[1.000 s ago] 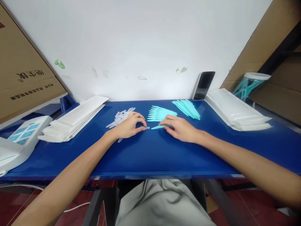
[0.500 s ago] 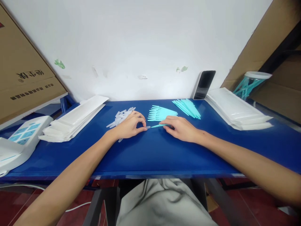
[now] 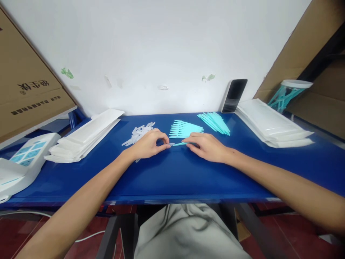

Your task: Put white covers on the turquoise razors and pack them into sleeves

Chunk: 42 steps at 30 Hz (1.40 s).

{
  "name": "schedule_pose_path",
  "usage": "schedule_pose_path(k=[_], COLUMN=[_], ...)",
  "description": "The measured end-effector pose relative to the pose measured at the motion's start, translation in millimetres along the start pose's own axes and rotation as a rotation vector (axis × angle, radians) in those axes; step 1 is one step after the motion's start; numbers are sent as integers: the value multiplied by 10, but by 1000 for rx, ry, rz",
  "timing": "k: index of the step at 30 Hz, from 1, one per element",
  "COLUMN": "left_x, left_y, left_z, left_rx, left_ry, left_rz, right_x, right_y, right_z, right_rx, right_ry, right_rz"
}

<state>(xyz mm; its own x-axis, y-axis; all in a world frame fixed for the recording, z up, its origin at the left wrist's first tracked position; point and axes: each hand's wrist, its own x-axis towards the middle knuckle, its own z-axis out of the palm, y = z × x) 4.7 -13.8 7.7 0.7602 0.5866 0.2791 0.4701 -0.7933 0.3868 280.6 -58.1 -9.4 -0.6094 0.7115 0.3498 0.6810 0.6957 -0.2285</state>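
Observation:
Between the thumb and fingers of my left hand (image 3: pixel 153 144) is a small translucent cap (image 3: pixel 171 144). My right hand (image 3: pixel 206 146) pinches a thin turquoise plastic stick (image 3: pixel 179 144), its tip pointing left and meeting the cap's open end; how far it sits inside I cannot tell. Behind my left hand, partly hidden by it, lies a loose heap of translucent caps (image 3: pixel 140 132). A fanned row of turquoise sticks (image 3: pixel 184 128) lies just beyond my right hand. Farther back to the right is a second bunch of turquoise sticks (image 3: pixel 215 123).
White packets (image 3: pixel 83 138) are stacked on the left, more white packets (image 3: pixel 275 124) on the right. A phone (image 3: pixel 234 96) leans on the wall. A clear jar (image 3: pixel 287 95) of turquoise sticks stands far right. A white power strip (image 3: pixel 29 158) lies at the blue table's (image 3: pixel 172 180) left.
The gap between cap and stick has closed: my left hand has shifted slightly right, bringing the cap onto the stick's tip. My right hand has stayed nearly still.

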Motion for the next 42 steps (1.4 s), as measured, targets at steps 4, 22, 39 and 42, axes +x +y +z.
schedule_pose_path(k=[4,22,39,42], left_x=[6,23,-95,-127], left_y=[36,189,-248,-291], left_z=[9,185,-328,-345], left_rx=[-43,-124,232,236], left_ry=[11,215,320,152], left_rz=[-19,-46,-420,-342], right_x=[-5,36,0,3], right_y=[9,-140,-63,-41], right_z=[-2,109,3,-16], right_rx=[12,245,118,63], right_ry=[31,195,-15,-16], right_rz=[-22,54,54,44])
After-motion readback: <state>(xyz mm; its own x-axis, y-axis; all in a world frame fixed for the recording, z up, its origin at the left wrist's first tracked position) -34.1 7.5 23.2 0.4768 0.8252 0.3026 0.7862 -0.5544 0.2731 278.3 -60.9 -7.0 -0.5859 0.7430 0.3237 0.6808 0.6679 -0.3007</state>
